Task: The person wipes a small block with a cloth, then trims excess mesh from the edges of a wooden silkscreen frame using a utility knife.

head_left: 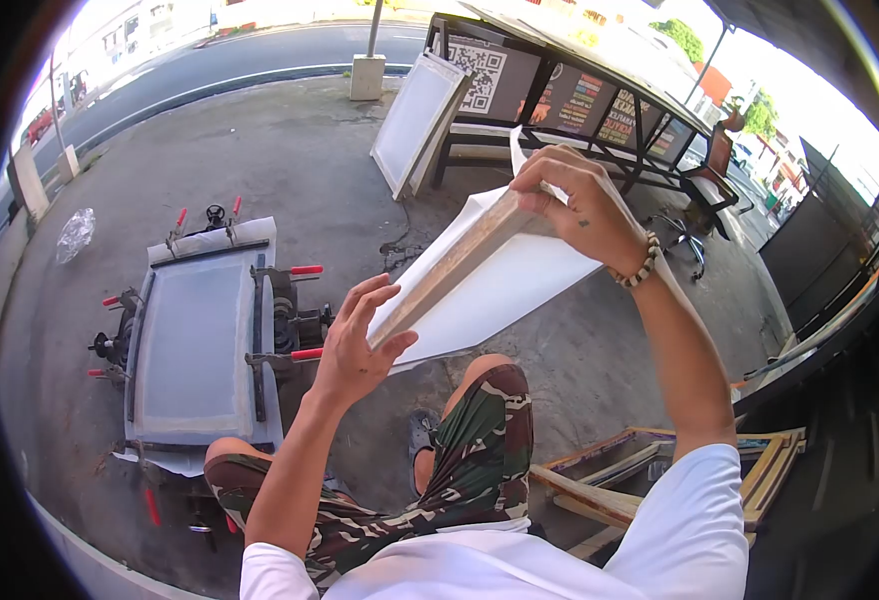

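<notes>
A wooden-edged frame [452,262] with white sheet material [505,290] on it is held up in front of me, tilted. My right hand [582,205], with a beaded bracelet at the wrist, pinches its upper end. At the lower left end, my left hand [355,345] has its thumb and fingers around the wooden edge. A loose white flap rises beside my right fingers. To the left, a stretched mesh screen [198,345] lies flat in a stand with red-handled clamps [307,270] along its sides.
Framed white panels [415,120] lean against a dark metal structure [450,150] with a QR code board. Several wooden frames [600,500] lie on the ground at lower right. Crumpled clear plastic [76,236] is at far left; a wheeled chair base [685,245] stands at right.
</notes>
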Demonstrator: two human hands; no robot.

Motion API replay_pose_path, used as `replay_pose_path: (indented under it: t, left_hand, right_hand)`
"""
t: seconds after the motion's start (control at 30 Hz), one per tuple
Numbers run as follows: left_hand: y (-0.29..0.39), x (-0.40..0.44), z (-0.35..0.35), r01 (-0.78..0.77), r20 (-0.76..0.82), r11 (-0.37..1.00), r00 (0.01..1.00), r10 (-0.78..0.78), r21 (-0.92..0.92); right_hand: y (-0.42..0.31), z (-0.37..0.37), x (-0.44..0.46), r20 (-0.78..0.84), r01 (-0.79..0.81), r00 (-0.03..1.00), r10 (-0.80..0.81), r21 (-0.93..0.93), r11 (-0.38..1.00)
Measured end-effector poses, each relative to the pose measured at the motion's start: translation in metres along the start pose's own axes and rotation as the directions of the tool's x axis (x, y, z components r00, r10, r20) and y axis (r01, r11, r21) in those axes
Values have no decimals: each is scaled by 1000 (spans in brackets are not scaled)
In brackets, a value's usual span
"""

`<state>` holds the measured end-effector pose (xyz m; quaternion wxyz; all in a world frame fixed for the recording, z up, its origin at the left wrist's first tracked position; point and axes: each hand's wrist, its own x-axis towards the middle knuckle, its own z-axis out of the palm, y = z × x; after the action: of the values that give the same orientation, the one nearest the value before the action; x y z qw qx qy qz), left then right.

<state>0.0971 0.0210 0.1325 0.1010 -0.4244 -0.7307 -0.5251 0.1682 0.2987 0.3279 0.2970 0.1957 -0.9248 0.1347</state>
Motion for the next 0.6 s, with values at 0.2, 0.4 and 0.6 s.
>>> replay_pose_path:
  t: [0.2, 0.4, 0.6]
  left_hand:
    - [23, 4, 8, -137, -224, 989, 964, 146, 57]
    - [19, -17, 23, -72, -355, 985, 935, 12, -155]
    - [-22, -66, -4, 108, -146, 787, 959, -244, -607]
  right_hand:
    - [-28, 37, 0, -50, 169, 985, -165, 94, 981]
    - [-66, 75, -11, -58, 282, 960, -276, 204, 938]
    - [-104, 114, -43, -47, 274, 962, -270, 240, 931]
